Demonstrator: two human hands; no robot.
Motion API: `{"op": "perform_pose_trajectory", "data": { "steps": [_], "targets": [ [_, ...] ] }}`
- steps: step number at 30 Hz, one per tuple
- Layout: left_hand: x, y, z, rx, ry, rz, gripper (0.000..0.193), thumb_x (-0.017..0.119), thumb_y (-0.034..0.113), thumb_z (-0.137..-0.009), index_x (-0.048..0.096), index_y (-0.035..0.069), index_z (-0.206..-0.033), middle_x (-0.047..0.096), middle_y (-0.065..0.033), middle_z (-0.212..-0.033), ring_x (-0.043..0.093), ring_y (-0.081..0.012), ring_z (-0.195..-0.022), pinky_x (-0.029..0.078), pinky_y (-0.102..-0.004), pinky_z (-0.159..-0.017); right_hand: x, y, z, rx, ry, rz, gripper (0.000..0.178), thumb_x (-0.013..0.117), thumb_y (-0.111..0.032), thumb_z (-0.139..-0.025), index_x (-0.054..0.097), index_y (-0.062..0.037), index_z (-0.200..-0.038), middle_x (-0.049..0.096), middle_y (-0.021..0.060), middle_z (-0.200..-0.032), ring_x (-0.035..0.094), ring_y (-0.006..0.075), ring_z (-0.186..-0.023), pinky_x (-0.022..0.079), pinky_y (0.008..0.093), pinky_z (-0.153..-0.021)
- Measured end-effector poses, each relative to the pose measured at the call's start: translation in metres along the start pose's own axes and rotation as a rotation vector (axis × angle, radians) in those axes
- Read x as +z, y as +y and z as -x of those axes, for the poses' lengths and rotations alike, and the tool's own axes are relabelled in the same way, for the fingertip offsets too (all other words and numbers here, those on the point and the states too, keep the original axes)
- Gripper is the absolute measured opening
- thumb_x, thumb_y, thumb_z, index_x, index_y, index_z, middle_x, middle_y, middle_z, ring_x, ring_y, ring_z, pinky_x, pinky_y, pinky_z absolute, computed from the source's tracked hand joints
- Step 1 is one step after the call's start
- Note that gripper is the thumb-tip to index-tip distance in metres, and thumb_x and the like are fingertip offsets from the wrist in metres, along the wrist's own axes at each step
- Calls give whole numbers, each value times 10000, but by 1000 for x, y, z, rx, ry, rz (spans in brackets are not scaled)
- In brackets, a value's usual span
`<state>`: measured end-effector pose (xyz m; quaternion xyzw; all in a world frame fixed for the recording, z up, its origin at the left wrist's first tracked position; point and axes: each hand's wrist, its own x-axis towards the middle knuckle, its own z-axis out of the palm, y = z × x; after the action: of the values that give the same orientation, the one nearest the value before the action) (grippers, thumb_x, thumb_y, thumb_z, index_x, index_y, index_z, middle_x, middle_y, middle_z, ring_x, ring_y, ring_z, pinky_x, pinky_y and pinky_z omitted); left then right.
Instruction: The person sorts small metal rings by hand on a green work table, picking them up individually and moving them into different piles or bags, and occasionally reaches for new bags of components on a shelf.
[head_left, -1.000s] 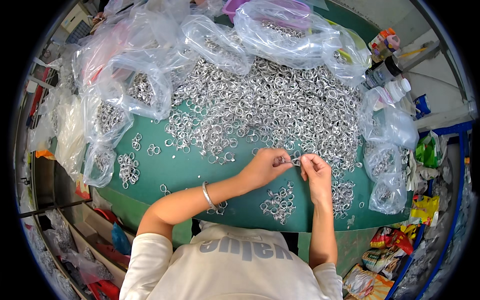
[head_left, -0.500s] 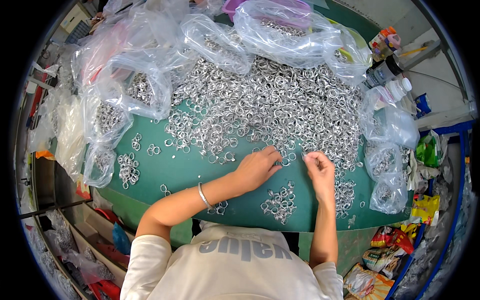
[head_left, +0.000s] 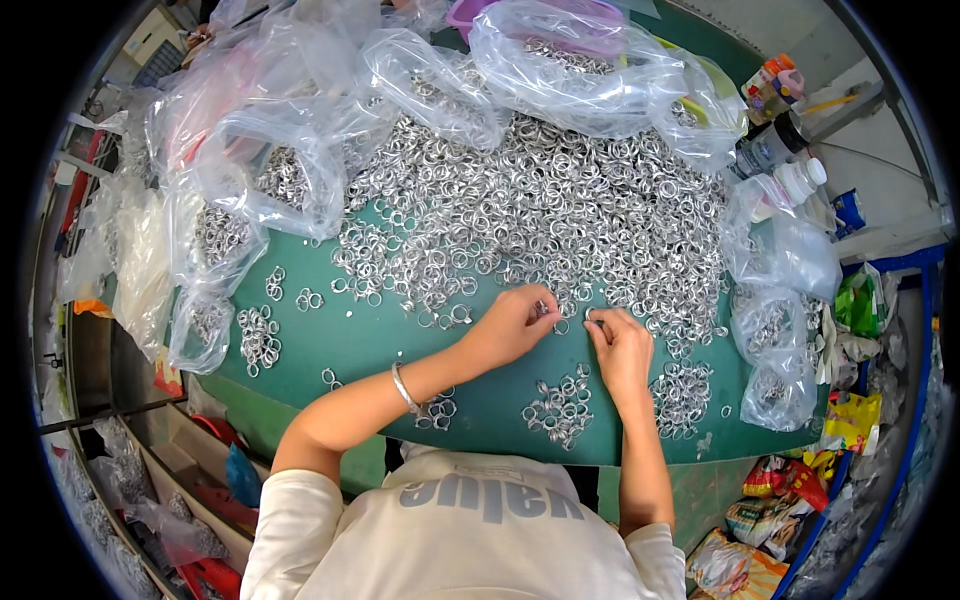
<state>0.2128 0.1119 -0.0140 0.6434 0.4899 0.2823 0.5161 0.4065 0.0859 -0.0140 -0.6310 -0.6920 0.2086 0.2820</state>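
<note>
A large heap of silver-coloured metal rings (head_left: pixel 560 210) covers the far middle of the green table (head_left: pixel 480 375). At the heap's near edge my left hand (head_left: pixel 512 325), with a bangle (head_left: pixel 403 388) at its wrist, is closed with a ring (head_left: pixel 543 309) between thumb and fingers. Close by on its right, my right hand (head_left: pixel 622 350) is pinched above the table; what sits at its fingertips is too small to make out. A small ring pile (head_left: pixel 560 405) lies between my forearms. Another ring pile (head_left: pixel 683 398) is right of my right wrist.
Clear plastic bags of rings (head_left: pixel 275 180) line the left and far sides, with a purple basin (head_left: pixel 465 14) behind. More bags (head_left: pixel 775 330) and bottles (head_left: pixel 797 180) stand at the right. A small ring pile (head_left: pixel 258 338) lies at the left.
My right hand has moved left and slightly nearer me, closer to my left hand. My left hand's fingers have curled in around a ring.
</note>
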Motion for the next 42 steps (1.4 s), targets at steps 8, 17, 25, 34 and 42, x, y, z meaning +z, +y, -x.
{"op": "perform_pose_trajectory", "data": {
  "steps": [8, 17, 25, 34, 42],
  "targets": [
    [6, -13, 6, 357, -40, -247, 133, 626, 71, -849, 555, 16, -946, 502, -100, -922, 579, -237, -743, 484, -345, -631, -21, -1, -8, 568, -185, -1429, 55, 542, -93, -918, 538, -44, -893, 548, 36, -762, 459, 130, -606, 380, 253, -542],
    [10, -15, 1, 344, -153, -344, 147, 635, 40, -819, 554, 8, -938, 508, -115, -937, 581, -300, -809, 484, -379, -694, -15, 10, -5, 612, -137, -1657, 59, 524, -99, -915, 529, -50, -883, 562, 101, -840, 488, 184, -633, 400, 286, -551],
    [-12, -8, 7, 255, -88, 29, 129, 654, -22, -789, 593, 12, -898, 546, -85, -862, 571, -213, -757, 467, -317, -674, -11, 9, -2, 611, -170, -1465, 246, 525, -61, -905, 571, 36, -1127, 579, 72, -906, 490, 120, -620, 384, 220, -499],
    [-25, -5, 14, 55, -59, -39, 182, 699, 16, -773, 584, 3, -913, 577, -100, -828, 552, -175, -638, 460, -318, -582, -8, -4, -2, 514, -157, -1042, 192, 520, -53, -917, 619, 29, -1060, 568, 36, -810, 464, 69, -536, 332, 192, -429],
    [-15, 3, 17, -7, -115, 107, 203, 698, 19, -784, 618, 44, -969, 601, -27, -932, 559, -97, -724, 475, -255, -617, 0, -28, 0, 293, -372, -688, 152, 612, -111, -900, 644, -2, -1003, 555, -11, -677, 442, 19, -583, 340, 180, -503]
  ]
}}
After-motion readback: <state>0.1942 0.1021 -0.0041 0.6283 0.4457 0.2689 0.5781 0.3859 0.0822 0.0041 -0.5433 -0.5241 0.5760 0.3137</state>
